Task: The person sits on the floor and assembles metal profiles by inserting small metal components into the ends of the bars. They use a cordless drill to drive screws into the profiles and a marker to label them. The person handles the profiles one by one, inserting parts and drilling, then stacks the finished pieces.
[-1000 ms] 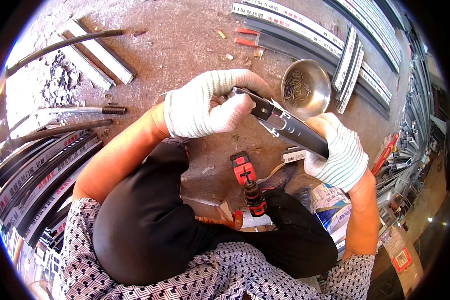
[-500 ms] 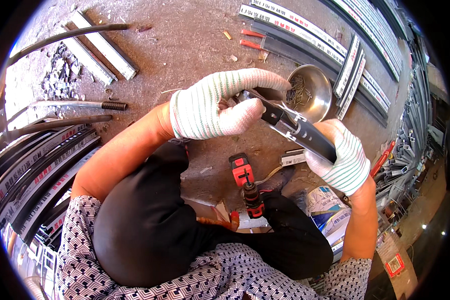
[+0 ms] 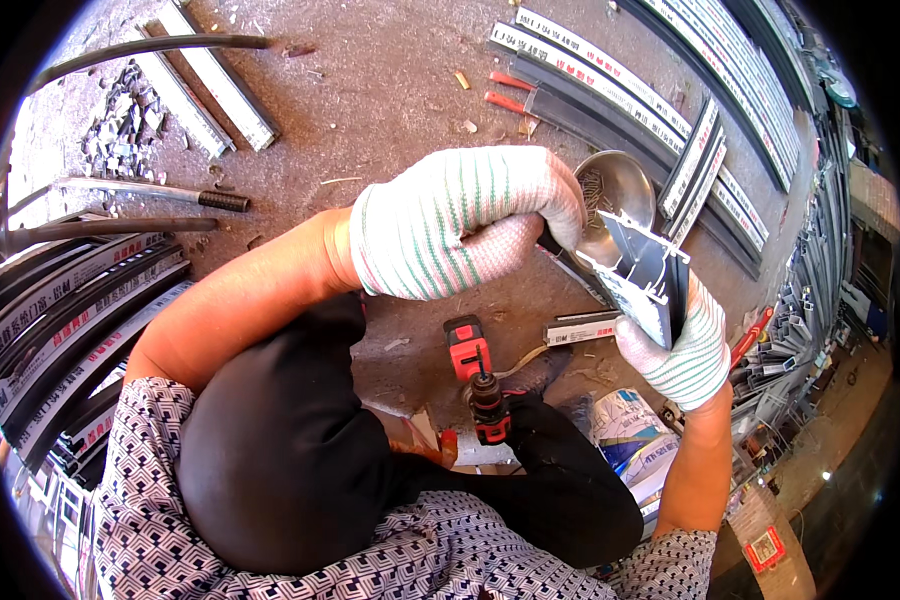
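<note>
The left hand (image 3: 465,225), in a white knit glove with green stripes, is curled into a loose fist, its fingertips pressed at the upper end of a short dark metal profile (image 3: 642,275); whether anything small is pinched between the fingers cannot be told. The right hand (image 3: 678,345), gloved alike, is closed around the lower part of the same profile, which is held tilted in the air above the floor, its ribbed cut end turned toward the camera. Just behind the profile's upper end a round steel bowl (image 3: 615,190) with small screws in it is seen on the concrete floor (image 3: 370,90), partly covered by the left hand. Below the hands, a red and black cordless drill (image 3: 480,385) is propped between the person's knees, chuck upward. A short profile offcut (image 3: 582,327) lies on the floor near it. Long dark profiles (image 3: 630,85) with protective tape are stacked at the upper right, and others (image 3: 60,320) at the left. A heap of metal chips (image 3: 115,135) is seen at the upper left.
</note>
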`<state>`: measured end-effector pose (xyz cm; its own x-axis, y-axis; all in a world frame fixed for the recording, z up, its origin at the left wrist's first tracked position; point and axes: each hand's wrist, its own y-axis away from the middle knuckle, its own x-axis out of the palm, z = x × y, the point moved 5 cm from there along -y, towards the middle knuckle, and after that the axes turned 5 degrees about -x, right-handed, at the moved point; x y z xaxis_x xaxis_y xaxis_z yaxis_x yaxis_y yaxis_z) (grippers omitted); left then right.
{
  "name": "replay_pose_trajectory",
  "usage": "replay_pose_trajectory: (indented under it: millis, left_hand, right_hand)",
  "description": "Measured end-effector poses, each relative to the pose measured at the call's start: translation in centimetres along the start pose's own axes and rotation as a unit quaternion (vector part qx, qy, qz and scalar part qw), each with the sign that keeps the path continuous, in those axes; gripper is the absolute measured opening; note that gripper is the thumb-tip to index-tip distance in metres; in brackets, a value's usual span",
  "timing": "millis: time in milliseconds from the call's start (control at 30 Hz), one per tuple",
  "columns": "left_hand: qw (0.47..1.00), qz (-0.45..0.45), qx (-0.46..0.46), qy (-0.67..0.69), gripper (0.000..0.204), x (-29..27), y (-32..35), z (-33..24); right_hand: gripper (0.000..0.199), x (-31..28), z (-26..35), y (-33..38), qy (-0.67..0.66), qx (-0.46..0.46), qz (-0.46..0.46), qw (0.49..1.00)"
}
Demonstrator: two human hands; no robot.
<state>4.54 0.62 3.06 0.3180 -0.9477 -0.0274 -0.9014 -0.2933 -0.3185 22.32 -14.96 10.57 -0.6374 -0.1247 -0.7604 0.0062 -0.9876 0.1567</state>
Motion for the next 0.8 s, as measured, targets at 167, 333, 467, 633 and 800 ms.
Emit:
replay_pose_trajectory:
  millis: [167, 333, 467, 633, 800]
  left_hand:
    - [0.998, 0.006, -0.043, 0.041, 0.018, 0.1, 0.4, 0.3]
    - [0.997, 0.032, -0.057, 0.029, 0.044, -0.1, 0.4, 0.1]
    - [0.997, 0.048, -0.056, -0.039, 0.060, -0.1, 0.3, -0.3]
    - [0.991, 0.064, -0.028, -0.111, 0.056, 0.1, 0.2, -0.3]
    - [0.986, 0.063, 0.020, -0.150, 0.048, 0.3, 0.0, -0.8]
  right_hand:
    - [0.046, 0.1, 0.0, -0.3, 0.000, -0.009, 0.009, 1.000]
    - [0.045, 0.1, 0.4, -0.5, 0.011, -0.036, 0.016, 0.999]
    - [0.044, 0.3, 0.6, -0.9, 0.014, -0.026, 0.063, 0.998]
    - [0.048, 0.7, 0.4, -0.9, 0.017, -0.070, 0.060, 0.996]
    - [0.042, 0.5, 0.6, -1.0, 0.012, -0.044, 0.072, 0.996]
